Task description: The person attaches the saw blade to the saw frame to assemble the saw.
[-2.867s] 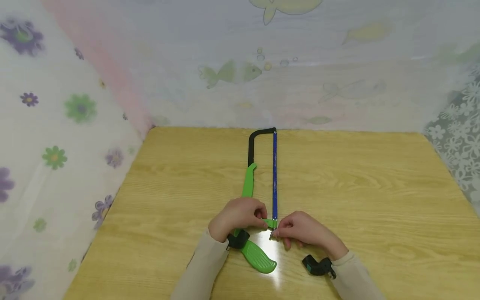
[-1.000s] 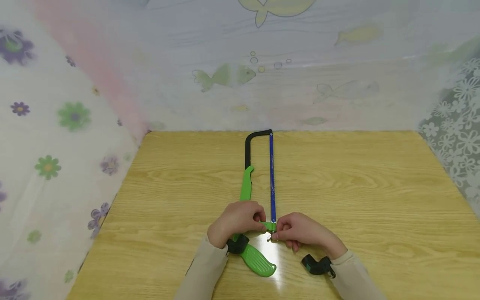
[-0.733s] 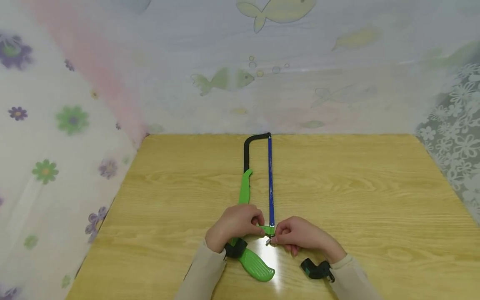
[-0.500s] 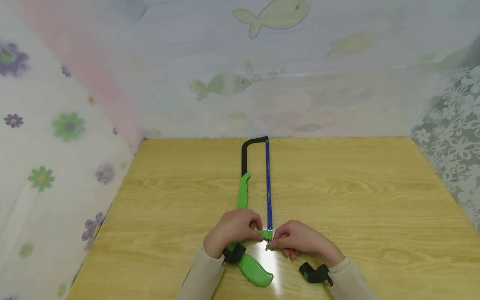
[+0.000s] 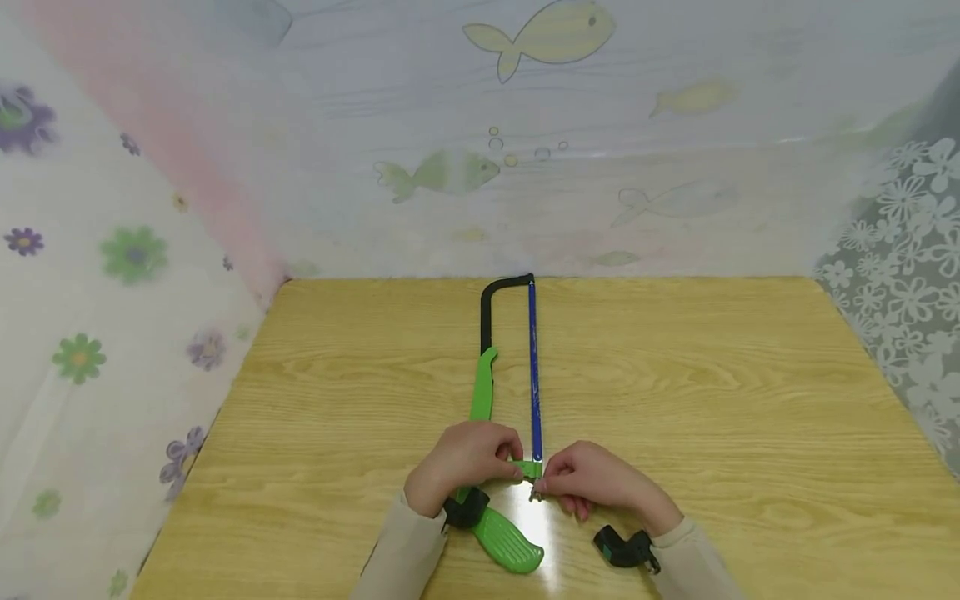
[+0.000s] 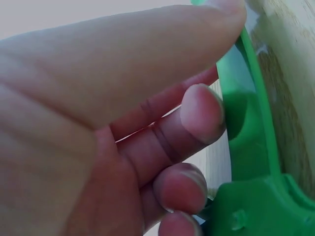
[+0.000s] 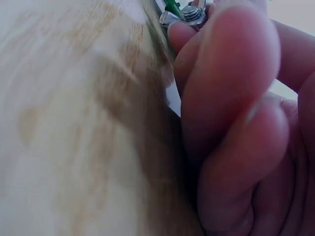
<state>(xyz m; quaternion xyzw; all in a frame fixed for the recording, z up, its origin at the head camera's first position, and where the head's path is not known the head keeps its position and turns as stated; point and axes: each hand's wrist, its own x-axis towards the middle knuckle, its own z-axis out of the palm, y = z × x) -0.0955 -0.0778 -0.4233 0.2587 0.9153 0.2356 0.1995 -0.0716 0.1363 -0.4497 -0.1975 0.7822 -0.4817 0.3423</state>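
One green-and-black hacksaw [image 5: 483, 390], blue blade [image 5: 533, 350] with pale markings [image 5: 536, 390] too small to read, left hand [image 5: 468, 454] pinching its green crosspiece [image 5: 529, 469], right hand [image 5: 597, 477] pinching the metal wing nut [image 5: 536, 494]

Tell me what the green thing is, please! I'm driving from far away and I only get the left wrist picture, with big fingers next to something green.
Observer: In the head view, it's part of a hacksaw.
Operator: Ooh! I can't see any blade. What colour is it?
Observer: The blade is blue.
Operator: And what's the other hand doing?
Observer: The right hand is pinching a metal wing nut near one end of the saw.
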